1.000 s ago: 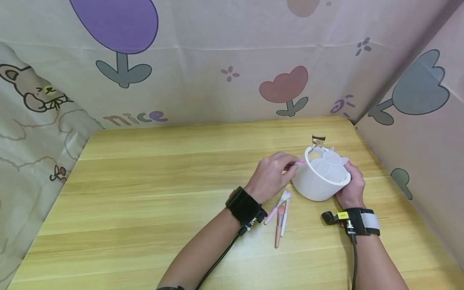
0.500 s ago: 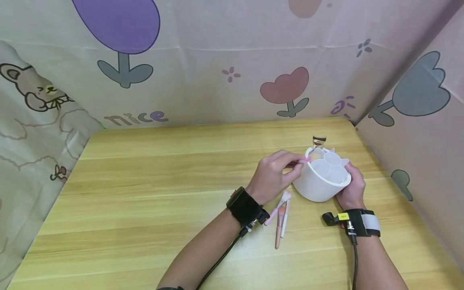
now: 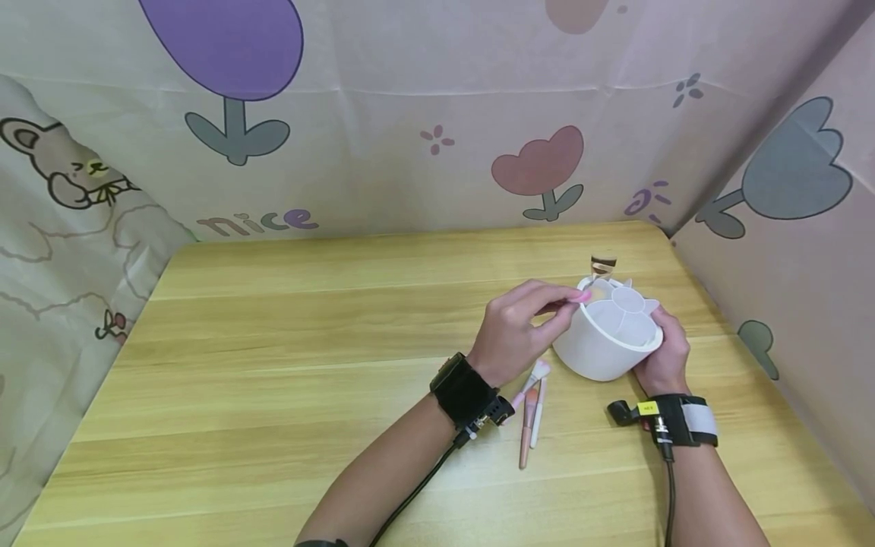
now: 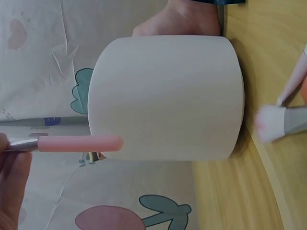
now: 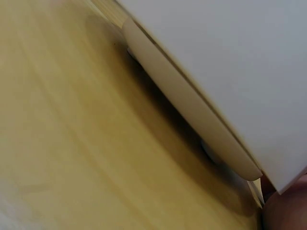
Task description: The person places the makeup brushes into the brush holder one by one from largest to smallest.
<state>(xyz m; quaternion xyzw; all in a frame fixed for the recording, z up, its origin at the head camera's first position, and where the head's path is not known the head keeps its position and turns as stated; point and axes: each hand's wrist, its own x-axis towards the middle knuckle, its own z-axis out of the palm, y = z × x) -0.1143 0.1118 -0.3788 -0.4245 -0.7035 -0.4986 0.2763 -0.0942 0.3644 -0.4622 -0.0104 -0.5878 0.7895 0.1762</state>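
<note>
Between thumb and fingers my left hand pinches a makeup brush by its metal ferrule, the pink handle end foremost. In the head view, that pink end lies right at the left rim of a round white brush holder with dividers inside. My right hand grips the holder from its right side and tilts it; most of the fingers are hidden behind it. In the right wrist view the holder's base is tipped, with a dark shadow under it. A dark-bristled brush stands in the holder's far compartment.
Just in front of the holder, several brushes lie on the wooden table: one with pale bristles, a rose-brown one and a white-handled one. Printed cloth hangs behind the table and along both sides.
My left hand has brought the pink brush slightly right and up, from beside the holder's wall to its rim. The right hand and the holder stay almost where they were.
</note>
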